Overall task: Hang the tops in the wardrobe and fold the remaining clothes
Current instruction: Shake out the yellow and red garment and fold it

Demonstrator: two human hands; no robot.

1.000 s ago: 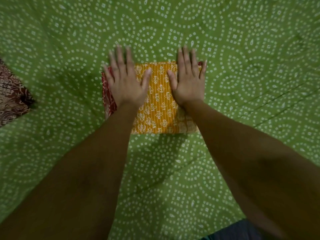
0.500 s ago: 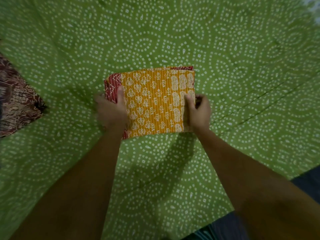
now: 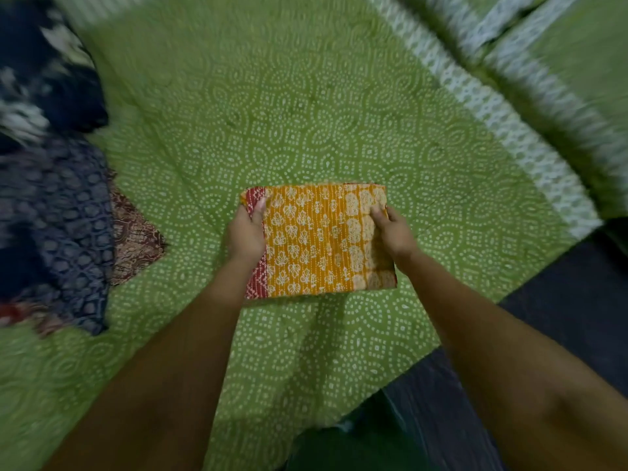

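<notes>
Holding the folded orange block-printed cloth with a red side band (image 3: 319,241): both hands grip it by its side edges, just above the green bedsheet with a white dotted pattern (image 3: 306,124); its shadow falls on the sheet below it. Cloth is a flat rectangle, red band on the left edge.

Left hand (image 3: 245,234): thumb on top over the red band, remaining fingers wrapped under and hidden. Right hand (image 3: 394,232): thumb on top of the paler printed strip at the right edge, fingers curled beneath. Both pinch the fold between thumb and fingers.

Around it:
- Left of the cloth, well apart: heap of dark blue printed garments (image 3: 64,212), blurred; a maroon-brown patterned fabric (image 3: 136,239) sticks out from under it toward the cloth. Further up-left, a navy and white blurred fabric (image 3: 37,79); cannot tell what it is.
- Upper right: white-patterned border strip of the bedsheet (image 3: 503,130) runs diagonally; beyond it green pillows with white trim (image 3: 560,52), blurred.
- Lower right: dark floor (image 3: 560,300) beside the bed edge.

Sheet directly around the cloth carries nothing else; nearest item is the maroon fabric on the left.
</notes>
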